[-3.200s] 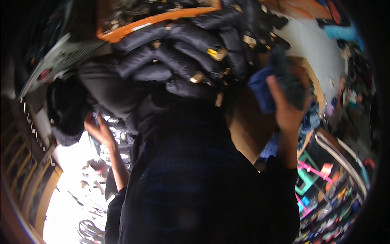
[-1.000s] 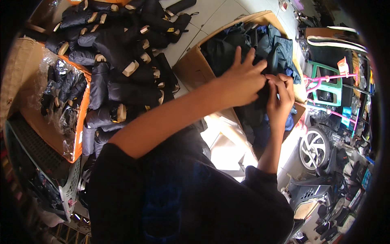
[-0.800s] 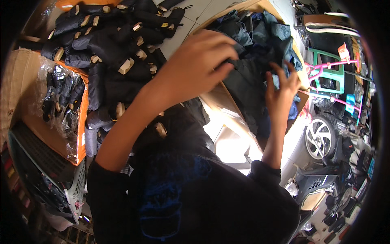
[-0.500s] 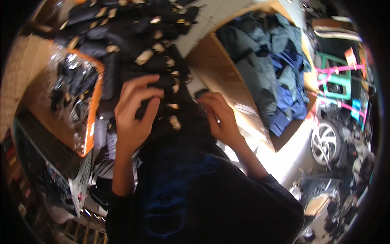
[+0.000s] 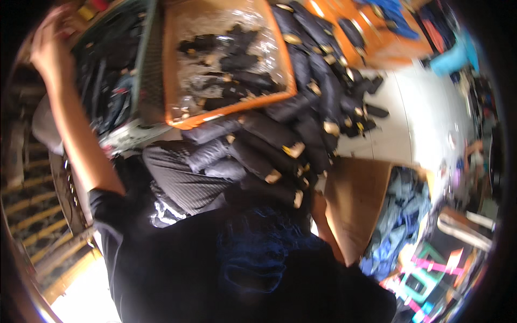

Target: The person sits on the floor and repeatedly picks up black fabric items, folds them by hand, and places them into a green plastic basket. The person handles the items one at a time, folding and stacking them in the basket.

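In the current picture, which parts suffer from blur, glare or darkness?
Head view: the left hand is smeared by blur; head view: plastic wrap in the orange-rimmed box glints, and a lower-left patch is burnt white; head view: the black shirt loses detail.

So the basket (image 5: 145, 64) is far left, with a bin (image 5: 234, 112) right up against its right side. Plastic wrap (image 5: 186, 24) is in the bin, and some bundles (image 5: 239, 56) are lying on that. There's a whole heap (image 5: 269, 134) of bundles along the bin's right and near sides, and it spills onto the floor (image 5: 393, 102). A cardboard box (image 5: 355, 199) is right of the heap with cloth (image 5: 396, 215) inside. Left hand (image 5: 51, 46)'s just left of the basket, right hand (image 5: 319, 202)'s mostly hidden, between heap and box.
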Available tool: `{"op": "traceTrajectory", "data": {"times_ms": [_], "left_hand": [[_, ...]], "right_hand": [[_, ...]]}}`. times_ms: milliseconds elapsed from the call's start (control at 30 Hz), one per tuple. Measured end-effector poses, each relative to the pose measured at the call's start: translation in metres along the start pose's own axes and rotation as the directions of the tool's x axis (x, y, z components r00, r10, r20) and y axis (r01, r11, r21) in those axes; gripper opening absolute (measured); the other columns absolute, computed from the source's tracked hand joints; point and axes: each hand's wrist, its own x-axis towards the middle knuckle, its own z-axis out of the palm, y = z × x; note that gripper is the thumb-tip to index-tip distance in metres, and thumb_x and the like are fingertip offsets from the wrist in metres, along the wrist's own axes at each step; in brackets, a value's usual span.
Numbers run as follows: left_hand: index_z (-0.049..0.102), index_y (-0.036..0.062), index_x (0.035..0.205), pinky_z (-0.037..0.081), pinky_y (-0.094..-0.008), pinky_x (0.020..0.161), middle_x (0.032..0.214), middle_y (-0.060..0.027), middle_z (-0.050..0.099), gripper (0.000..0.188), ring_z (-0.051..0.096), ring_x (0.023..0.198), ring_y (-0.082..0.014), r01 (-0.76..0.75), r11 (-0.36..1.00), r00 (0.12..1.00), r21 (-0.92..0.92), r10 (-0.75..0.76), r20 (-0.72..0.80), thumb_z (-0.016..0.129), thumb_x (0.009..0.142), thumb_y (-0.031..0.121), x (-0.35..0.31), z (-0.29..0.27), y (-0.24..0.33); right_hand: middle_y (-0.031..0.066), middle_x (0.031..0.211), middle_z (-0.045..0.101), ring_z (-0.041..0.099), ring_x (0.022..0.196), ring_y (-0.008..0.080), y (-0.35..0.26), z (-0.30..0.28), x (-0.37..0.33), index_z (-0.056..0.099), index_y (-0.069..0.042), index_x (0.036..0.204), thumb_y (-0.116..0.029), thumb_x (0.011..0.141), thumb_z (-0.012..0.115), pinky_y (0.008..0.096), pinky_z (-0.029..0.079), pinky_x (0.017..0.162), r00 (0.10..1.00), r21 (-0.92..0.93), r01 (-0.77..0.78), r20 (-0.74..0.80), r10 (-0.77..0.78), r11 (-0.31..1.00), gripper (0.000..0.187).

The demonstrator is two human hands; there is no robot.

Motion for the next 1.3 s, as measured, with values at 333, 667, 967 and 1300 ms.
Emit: {"op": "traceTrajectory", "data": {"times_ms": [333,667,967,1300], "left_hand": [[0.053,0.0100,0.129,0.038,-0.0403,0.102,0.128,-0.0157,0.057,0.057,0.051,0.120,-0.0334,0.235,0.664,0.778,0.710,-0.566,0.273,0.068,0.085,0.043,-0.111,-0.105,-0.023],[0.048,0.0008,0.134,0.036,-0.0354,0.105,0.132,-0.0219,0.054,0.059,0.050,0.125,-0.0310,0.370,0.785,0.679,0.496,-0.593,0.432,0.067,0.089,0.032,-0.171,-0.123,-0.081],[0.059,0.0055,0.123,0.037,-0.0398,0.103,0.129,-0.0155,0.057,0.038,0.050,0.123,-0.0319,-0.082,0.853,0.945,0.515,-0.097,0.311,0.064,0.091,0.026,-0.131,-0.075,0.082],[0.067,0.0015,0.105,0.050,-0.0392,0.081,0.100,-0.0168,0.068,0.024,0.066,0.094,-0.0318,0.220,0.758,0.868,0.613,-0.440,0.232,0.064,0.089,0.020,-0.192,-0.062,0.010]], "right_hand": [[0.0143,0.078,0.057,0.057,0.070,0.0289,-0.123,-0.281,-0.025,0.056,0.000,0.089,0.007,0.074,0.060,0.0371,0.045,0.063,0.982,0.309,0.149,-0.154,-0.105,0.939,0.018],[0.0077,0.070,0.045,0.045,0.066,0.0129,0.005,-0.431,-0.057,0.052,-0.002,0.087,0.011,0.077,0.057,0.0293,0.037,0.059,0.979,0.072,-0.201,-0.033,0.204,0.977,0.017],[0.0182,0.120,0.055,0.055,0.113,0.0369,-0.057,-0.390,-0.030,0.058,-0.010,0.120,-0.020,0.088,0.065,0.0455,0.046,0.090,0.801,-0.210,-0.360,-0.569,0.185,0.909,0.034],[0.0149,0.091,0.061,0.062,0.085,0.0337,-0.325,-0.256,0.143,0.060,-0.004,0.093,-0.021,0.088,0.063,0.0420,0.049,0.073,0.597,0.407,0.770,-0.189,-0.780,0.491,0.018]]}}
